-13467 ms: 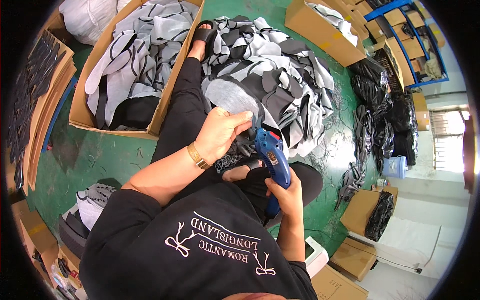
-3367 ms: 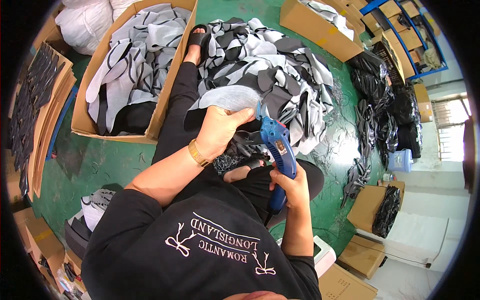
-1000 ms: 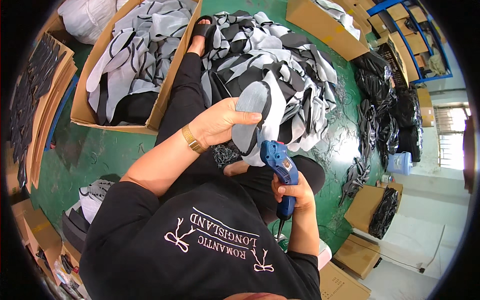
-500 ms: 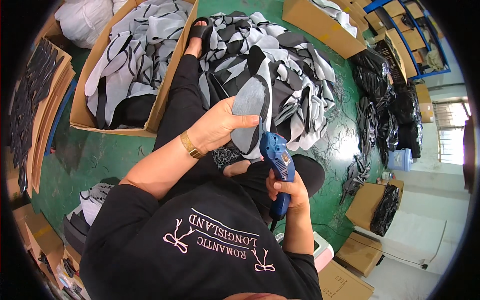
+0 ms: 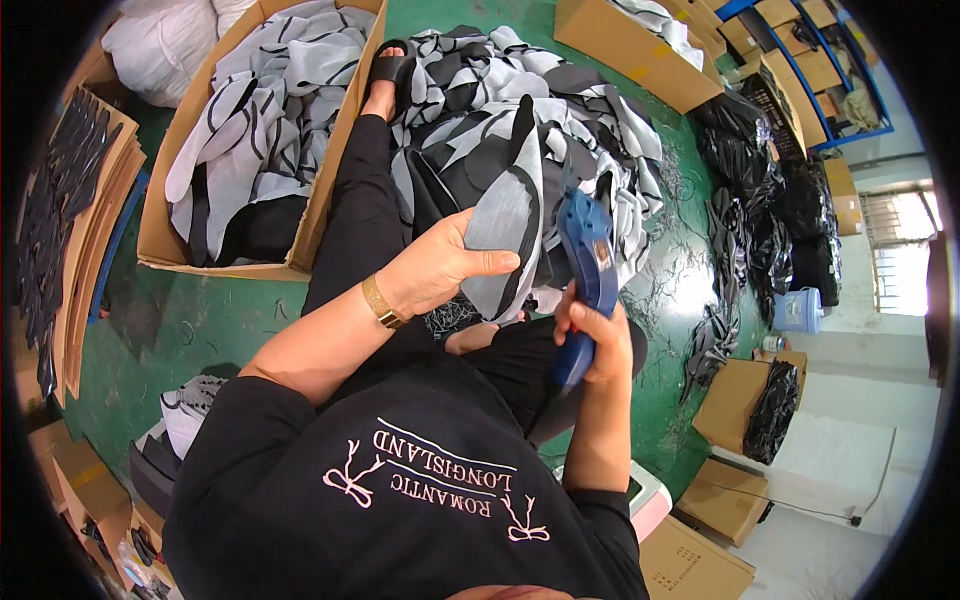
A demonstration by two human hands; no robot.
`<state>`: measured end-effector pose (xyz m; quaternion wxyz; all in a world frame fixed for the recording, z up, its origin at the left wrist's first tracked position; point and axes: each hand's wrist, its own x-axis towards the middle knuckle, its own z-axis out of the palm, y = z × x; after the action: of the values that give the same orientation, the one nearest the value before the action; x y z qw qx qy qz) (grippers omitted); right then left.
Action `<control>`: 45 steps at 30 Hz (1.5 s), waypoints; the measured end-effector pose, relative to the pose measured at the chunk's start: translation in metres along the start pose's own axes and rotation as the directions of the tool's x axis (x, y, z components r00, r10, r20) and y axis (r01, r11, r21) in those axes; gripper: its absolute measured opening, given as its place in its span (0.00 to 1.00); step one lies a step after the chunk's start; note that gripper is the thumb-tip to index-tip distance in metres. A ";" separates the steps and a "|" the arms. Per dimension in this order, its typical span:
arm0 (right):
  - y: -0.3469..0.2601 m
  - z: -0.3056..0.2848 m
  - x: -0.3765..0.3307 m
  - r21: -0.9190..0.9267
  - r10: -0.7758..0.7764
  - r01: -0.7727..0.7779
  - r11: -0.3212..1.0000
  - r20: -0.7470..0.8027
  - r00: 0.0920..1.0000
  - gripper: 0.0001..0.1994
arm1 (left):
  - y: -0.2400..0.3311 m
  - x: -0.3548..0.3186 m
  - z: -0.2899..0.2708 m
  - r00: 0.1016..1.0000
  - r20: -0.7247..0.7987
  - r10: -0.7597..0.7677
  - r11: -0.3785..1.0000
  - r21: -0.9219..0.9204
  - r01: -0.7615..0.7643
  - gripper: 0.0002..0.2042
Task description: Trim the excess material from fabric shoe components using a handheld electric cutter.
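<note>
Between the thumb and fingers of my left hand (image 5: 435,265) is a grey insole-shaped piece (image 5: 496,222), held upright, with a black strip and white material along its right side. My right hand (image 5: 603,340) grips the handle of blue electric scissors (image 5: 590,248), slightly blurred. Their head points away from me, to the right of the piece and apart from it. Just beyond both hands spreads a large heap of grey, white and black cut pieces (image 5: 465,75).
A cardboard box (image 5: 150,225) full of similar pieces stands left of my outstretched leg. Thin trimmings (image 5: 680,230) litter the green floor. Black plastic bags (image 5: 745,165), a light-blue bucket (image 5: 797,310) and more cardboard boxes (image 5: 722,500) line the right side.
My right hand has moved the electric scissors right and away from the insole-shaped piece's edge. My left hand keeps its hold almost unmoved.
</note>
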<state>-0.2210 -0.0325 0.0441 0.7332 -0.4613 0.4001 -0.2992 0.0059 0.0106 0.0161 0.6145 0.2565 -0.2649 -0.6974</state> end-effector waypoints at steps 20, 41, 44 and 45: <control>-0.013 0.006 -0.013 -0.351 -0.033 -0.016 0.936 -0.134 0.990 0.15 | -0.003 0.006 -0.028 0.970 -0.236 0.059 0.997 -0.032 -0.068 0.06; 0.011 0.008 -0.029 -0.433 0.088 -0.125 0.893 -0.103 0.991 0.17 | 0.004 -0.001 -0.022 0.941 -0.262 0.215 0.950 0.278 -0.140 0.09; 0.011 0.007 -0.027 -0.460 0.070 -0.110 0.881 -0.104 0.992 0.16 | 0.006 -0.002 -0.020 0.946 -0.244 0.212 0.944 0.302 -0.133 0.09; 0.010 0.006 -0.027 -0.462 0.069 -0.107 0.880 -0.100 0.993 0.16 | 0.006 -0.003 -0.020 0.950 -0.229 0.214 0.939 0.315 -0.135 0.09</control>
<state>-0.2285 -0.0040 0.0449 0.5968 -0.5929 0.5101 -0.1790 0.0242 0.0118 0.0063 0.6586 0.4099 -0.3050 -0.5525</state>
